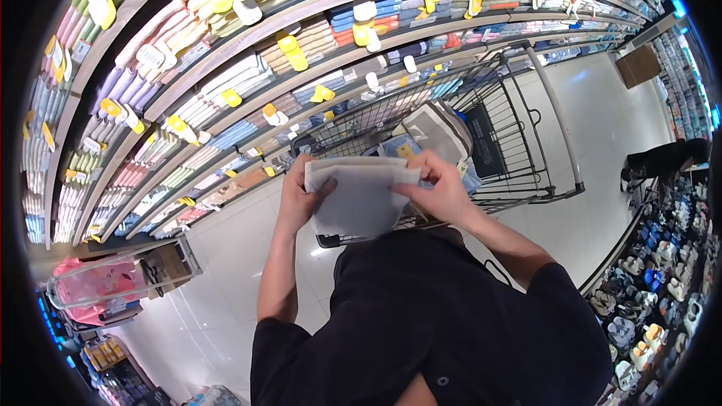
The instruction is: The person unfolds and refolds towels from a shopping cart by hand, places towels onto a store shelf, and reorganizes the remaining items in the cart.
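Observation:
Between my two hands is a folded grey towel point(359, 207) with a pale band along its upper edge, held up over the near end of a shopping cart point(519, 124). My left hand point(302, 194) grips its left edge, thumb on the front. At the upper right corner, my right hand point(438, 186) pinches the towel. Inside the cart, beyond the towel, lie a grey-and-beige folded cloth point(436, 134) and some blue packaged textiles point(398, 148), partly hidden by the towel and my right hand.
Long shelves point(248, 30) of folded towels with yellow and white tags curve along the left and front. Shoes point(654, 278) fill a rack at the right, near a person in dark clothes point(665, 162). A cardboard box point(638, 66) sits on the floor; another cart point(124, 282) stands left.

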